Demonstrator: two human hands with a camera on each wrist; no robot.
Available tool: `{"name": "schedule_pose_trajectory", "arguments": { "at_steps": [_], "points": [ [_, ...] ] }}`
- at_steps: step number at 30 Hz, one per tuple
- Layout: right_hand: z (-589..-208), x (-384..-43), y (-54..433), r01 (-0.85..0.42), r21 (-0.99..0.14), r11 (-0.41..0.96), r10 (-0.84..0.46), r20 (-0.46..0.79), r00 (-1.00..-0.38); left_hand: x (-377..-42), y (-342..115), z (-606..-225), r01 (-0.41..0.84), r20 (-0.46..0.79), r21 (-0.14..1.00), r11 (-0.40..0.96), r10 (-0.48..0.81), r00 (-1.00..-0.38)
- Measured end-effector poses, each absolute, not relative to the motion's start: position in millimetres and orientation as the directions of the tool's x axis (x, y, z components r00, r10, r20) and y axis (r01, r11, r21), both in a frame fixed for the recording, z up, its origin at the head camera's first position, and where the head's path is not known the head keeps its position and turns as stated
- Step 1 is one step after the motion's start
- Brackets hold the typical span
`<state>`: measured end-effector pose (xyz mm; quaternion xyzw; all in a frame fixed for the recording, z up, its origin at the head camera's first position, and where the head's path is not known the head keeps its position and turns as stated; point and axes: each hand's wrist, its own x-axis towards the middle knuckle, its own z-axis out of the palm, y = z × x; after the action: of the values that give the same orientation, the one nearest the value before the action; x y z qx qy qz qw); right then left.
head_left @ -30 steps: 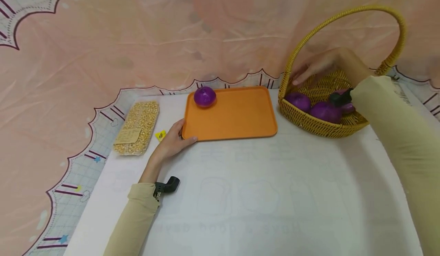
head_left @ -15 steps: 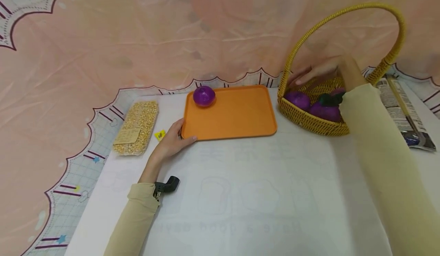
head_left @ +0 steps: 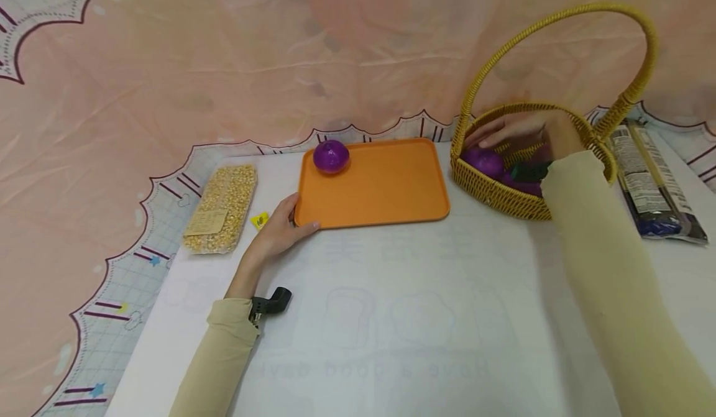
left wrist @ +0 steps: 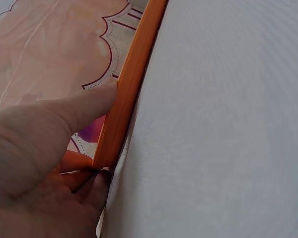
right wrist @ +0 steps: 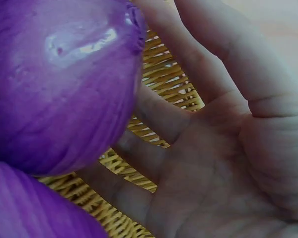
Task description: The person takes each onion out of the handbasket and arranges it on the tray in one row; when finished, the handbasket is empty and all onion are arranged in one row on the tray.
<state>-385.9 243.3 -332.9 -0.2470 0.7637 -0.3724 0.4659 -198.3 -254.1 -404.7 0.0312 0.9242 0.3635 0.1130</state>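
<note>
At the near left corner of an orange tray [head_left: 386, 187], my left hand [head_left: 276, 229] holds the edge. In the left wrist view its thumb lies against the tray's rim [left wrist: 126, 94], with fingers bent at the corner. One purple onion [head_left: 331, 157] sits on the tray's far left part. My right hand [head_left: 517, 128] is inside a wicker basket [head_left: 492, 194]. Its fingers reach behind a purple onion [right wrist: 69, 84] in the right wrist view, thumb spread away and not closed on it. A second onion [right wrist: 35, 208] lies beside that one, partly hidden by my wrist in the head view.
Left of the tray lie a bag of corn kernels [head_left: 220, 209] and a small yellow packet [head_left: 260, 220]. The basket's tall handle [head_left: 559, 16] arches over my right arm. A dark printed package [head_left: 654, 184] lies to the basket's right. A patterned cloth [head_left: 335, 50] hangs behind.
My right hand has sunk deeper into the basket, and its forearm has shifted left, uncovering the package at the right. The left hand stays on the tray corner.
</note>
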Motion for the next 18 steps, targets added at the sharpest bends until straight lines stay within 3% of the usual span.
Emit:
{"name": "schedule_pose_trajectory", "arguments": {
  "at_steps": [7, 18],
  "points": [
    [-338.0, -385.4, 240.9, 0.032, -0.772, 0.635, -0.669, -0.57, -0.477, -198.5, -254.2, -404.5, -0.011, -0.178, 0.68, 0.733, 0.15, -0.973],
    [-337.0, -382.0, 235.0, -0.121, -0.701, 0.703, -0.656, -0.572, -0.493, -198.4, -253.1, -402.5, -0.015, -0.183, 0.673, 0.74, 0.147, -0.972]
  ]
}}
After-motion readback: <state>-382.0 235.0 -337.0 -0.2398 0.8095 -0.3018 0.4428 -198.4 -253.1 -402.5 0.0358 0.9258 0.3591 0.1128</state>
